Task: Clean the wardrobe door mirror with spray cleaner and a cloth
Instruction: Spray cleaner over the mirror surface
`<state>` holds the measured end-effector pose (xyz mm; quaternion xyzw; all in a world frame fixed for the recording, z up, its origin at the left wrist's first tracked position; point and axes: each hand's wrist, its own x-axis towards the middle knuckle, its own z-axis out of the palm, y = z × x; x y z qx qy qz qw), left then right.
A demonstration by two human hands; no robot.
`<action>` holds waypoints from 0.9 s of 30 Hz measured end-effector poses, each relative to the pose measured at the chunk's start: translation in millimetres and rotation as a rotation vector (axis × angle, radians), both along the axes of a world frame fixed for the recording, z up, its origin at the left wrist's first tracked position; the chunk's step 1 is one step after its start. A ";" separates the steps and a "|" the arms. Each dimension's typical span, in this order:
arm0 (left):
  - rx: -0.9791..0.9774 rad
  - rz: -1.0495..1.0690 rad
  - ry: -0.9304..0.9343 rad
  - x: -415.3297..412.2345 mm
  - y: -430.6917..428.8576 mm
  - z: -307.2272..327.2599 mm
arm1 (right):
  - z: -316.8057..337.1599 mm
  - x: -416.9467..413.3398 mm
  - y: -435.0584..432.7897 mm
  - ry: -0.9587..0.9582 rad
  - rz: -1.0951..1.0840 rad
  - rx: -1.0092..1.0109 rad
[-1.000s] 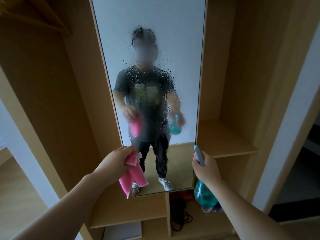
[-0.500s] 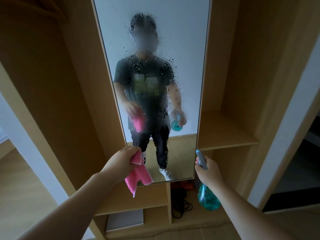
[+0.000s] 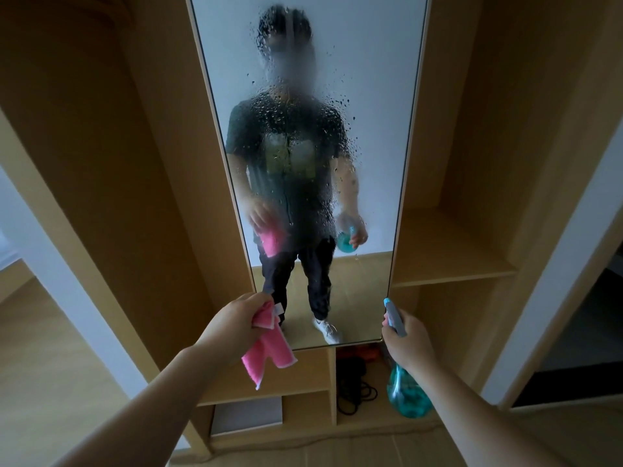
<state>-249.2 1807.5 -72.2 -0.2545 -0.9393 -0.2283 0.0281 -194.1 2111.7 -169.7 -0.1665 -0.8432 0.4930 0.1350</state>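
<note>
Spray droplets bead the upper and middle glass of the wardrobe door mirror (image 3: 371,129), thickest over its centre and thinning toward its bottom edge, so the wetting looks largely done. No wiped, streak-free patch shows, so I judge that all of the wiping is left.

The left grip (image 3: 232,326) is clenched round a pink cloth (image 3: 269,355), bunched in the fingers with its tail hanging. It is held in front of the mirror's lower left corner and seems not to touch the glass. The right grip (image 3: 404,342) is wrapped round the neck of a teal spray bottle (image 3: 408,396). The nozzle points up at the mirror's lower right corner and the body hangs below the mirror's bottom edge.

Below the mirror, an open compartment holds a tangle of black cable (image 3: 354,389) and something orange, too dim to name. A wooden shelf (image 3: 448,257) juts out right of the mirror. Nothing stands between cloth and glass, and the bottle occupies one hand, which leaves the wiping to the left.
</note>
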 end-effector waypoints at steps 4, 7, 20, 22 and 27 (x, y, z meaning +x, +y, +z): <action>-0.023 0.030 -0.007 0.9 -5.5 -3.8 | -3.3 -1.6 -1.6 -0.016 -0.017 0.005; -0.025 0.035 0.009 -4.0 -9.2 -6.6 | -2.0 -3.9 -3.9 -0.022 -0.018 -0.017; 0.034 0.086 0.024 -11.6 -38.0 -5.0 | 13.0 -26.0 -52.7 0.048 0.135 0.043; 0.041 0.099 0.024 -11.4 -44.7 -4.8 | 12.5 -27.9 -60.2 0.054 0.147 0.071; 0.054 0.127 0.021 -9.5 -61.4 -4.0 | 8.9 -31.6 -74.8 0.026 0.111 0.134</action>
